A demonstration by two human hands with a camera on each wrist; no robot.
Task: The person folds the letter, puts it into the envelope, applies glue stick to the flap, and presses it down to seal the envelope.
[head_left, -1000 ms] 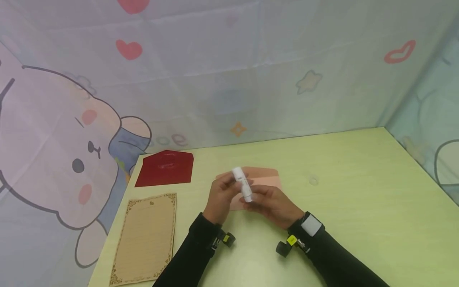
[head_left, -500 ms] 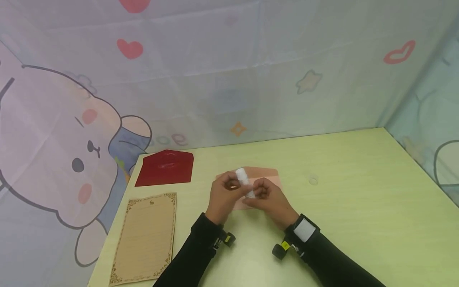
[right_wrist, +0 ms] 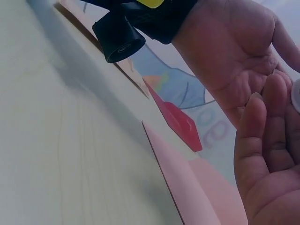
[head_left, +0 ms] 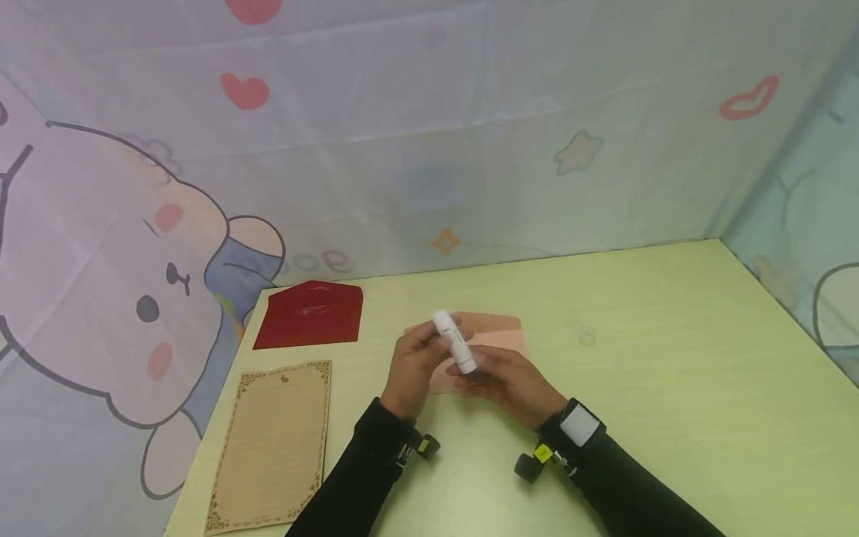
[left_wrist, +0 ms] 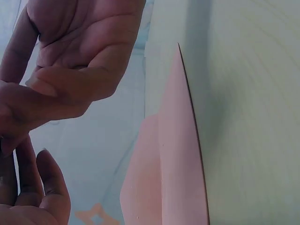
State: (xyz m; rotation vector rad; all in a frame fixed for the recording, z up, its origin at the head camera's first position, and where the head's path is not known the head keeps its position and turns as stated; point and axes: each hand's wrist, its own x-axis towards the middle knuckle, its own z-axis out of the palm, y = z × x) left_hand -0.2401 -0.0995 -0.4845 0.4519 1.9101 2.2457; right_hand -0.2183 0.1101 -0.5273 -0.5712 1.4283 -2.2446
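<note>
A slim white glue stick (head_left: pixel 455 343) is held up at a slant between both hands, above a pink envelope (head_left: pixel 499 341) with its flap unfolded. My left hand (head_left: pixel 412 369) grips its upper part, thumb across the printed side. At the lower end, the thumb and fingers of my right hand (head_left: pixel 513 379) pinch the base. In the right wrist view just the round end of the glue stick (right_wrist: pixel 296 96) shows at the frame's edge. Curled fingers hide it in the left wrist view, where the pink envelope (left_wrist: pixel 180 154) lies below the hands.
A dark red envelope (head_left: pixel 312 319) lies at the table's back left. In front of it is a tan sheet of lined letter paper (head_left: pixel 271 447) with an ornate border. A small clear ring-shaped piece (head_left: pixel 587 337) rests right of the pink envelope. A printed cloth (head_left: pixel 429 134) hangs behind.
My right hand turned over the lower end of the glue stick half a second ago, and has now rolled back. The stick shifted slightly with it; the left hand stays nearly in place.
</note>
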